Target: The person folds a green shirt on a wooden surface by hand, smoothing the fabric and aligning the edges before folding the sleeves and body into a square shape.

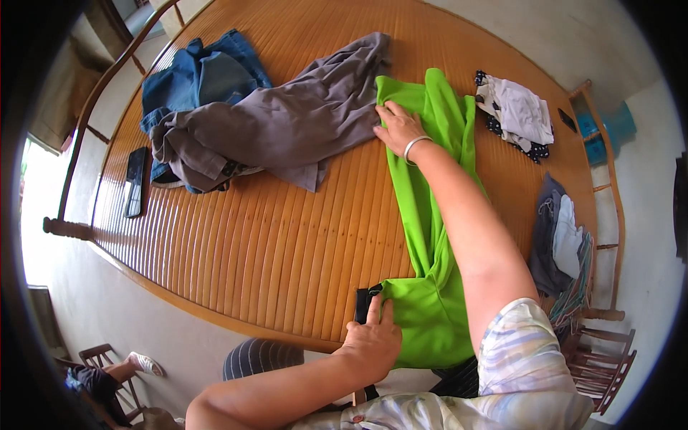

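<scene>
Bright green trousers [423, 229] lie lengthwise on the slatted bamboo bed [287, 244], their legs pointing away from me. My right hand [401, 130] rests flat on the far end of a leg, fingers spread along its left edge. Close to me, my left hand [374, 337] presses on the waist end with fingers stretched out, beside the black waistband [363, 304]. Its thumb is hard to make out. Left of the green legs lie crumpled grey-brown trousers [279, 125], partly over blue jeans [208, 75].
A black phone [135, 183] lies near the left edge. Folded white and dotted clothes [516, 111] sit at the far right, with a second phone [567, 120] beyond. Dark grey clothing [548, 236] is nearer on the right. Another person's foot [147, 363] shows at lower left.
</scene>
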`<action>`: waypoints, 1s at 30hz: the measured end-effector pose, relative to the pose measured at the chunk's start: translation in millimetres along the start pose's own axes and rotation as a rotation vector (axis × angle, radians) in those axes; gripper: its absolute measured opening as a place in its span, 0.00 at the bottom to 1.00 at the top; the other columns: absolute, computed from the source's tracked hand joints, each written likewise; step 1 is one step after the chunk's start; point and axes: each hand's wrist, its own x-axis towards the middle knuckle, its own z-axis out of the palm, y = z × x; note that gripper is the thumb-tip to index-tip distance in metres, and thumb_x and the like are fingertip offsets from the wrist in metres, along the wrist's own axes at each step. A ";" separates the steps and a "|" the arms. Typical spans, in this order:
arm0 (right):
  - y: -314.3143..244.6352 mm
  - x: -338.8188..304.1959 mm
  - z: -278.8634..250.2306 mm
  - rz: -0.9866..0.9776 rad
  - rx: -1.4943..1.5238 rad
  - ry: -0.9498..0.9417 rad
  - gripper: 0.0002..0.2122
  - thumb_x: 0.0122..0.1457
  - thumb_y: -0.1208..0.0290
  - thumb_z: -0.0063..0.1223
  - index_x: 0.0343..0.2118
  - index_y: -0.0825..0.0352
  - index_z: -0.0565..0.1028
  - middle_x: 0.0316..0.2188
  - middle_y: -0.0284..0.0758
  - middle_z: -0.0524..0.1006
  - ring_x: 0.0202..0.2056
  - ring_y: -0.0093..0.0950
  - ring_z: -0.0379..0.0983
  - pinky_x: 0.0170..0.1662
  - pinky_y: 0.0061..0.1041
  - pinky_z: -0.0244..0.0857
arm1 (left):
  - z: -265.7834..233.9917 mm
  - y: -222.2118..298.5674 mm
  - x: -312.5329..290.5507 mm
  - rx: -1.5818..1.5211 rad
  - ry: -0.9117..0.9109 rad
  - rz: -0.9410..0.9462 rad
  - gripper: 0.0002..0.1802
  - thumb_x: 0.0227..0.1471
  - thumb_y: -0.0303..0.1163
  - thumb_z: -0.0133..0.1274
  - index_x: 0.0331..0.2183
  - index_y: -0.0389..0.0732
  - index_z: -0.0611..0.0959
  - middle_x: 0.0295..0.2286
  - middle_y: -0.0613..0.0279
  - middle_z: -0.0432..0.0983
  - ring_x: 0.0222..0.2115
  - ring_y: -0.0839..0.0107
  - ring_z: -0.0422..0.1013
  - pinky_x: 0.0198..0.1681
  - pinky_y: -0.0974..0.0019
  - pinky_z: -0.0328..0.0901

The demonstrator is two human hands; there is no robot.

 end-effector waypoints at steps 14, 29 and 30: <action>162.0 -22.2 -39.5 0.716 -0.125 0.131 0.17 0.48 0.57 0.52 0.28 0.69 0.76 0.33 0.49 0.75 0.38 0.45 0.71 0.42 0.38 0.64 | -1.9 0.3 0.1 0.032 -0.024 0.009 0.34 0.46 0.44 0.54 0.50 0.32 0.67 0.56 0.32 0.44 0.59 0.36 0.38 0.42 0.45 0.65; 38.9 37.4 -46.3 -0.050 0.081 0.586 0.11 0.46 0.65 0.54 0.29 0.66 0.78 0.27 0.44 0.77 0.26 0.42 0.73 0.35 0.31 0.69 | -2.3 1.1 2.0 -0.012 0.004 0.016 0.29 0.47 0.38 0.51 0.48 0.30 0.69 0.56 0.32 0.44 0.59 0.37 0.38 0.40 0.44 0.65; 28.2 37.3 -38.2 -0.080 0.113 0.476 0.11 0.46 0.66 0.54 0.32 0.66 0.78 0.31 0.44 0.77 0.27 0.41 0.74 0.36 0.31 0.69 | -2.4 1.7 2.9 0.044 0.003 0.006 0.34 0.45 0.46 0.55 0.49 0.34 0.68 0.56 0.32 0.45 0.58 0.36 0.39 0.40 0.48 0.66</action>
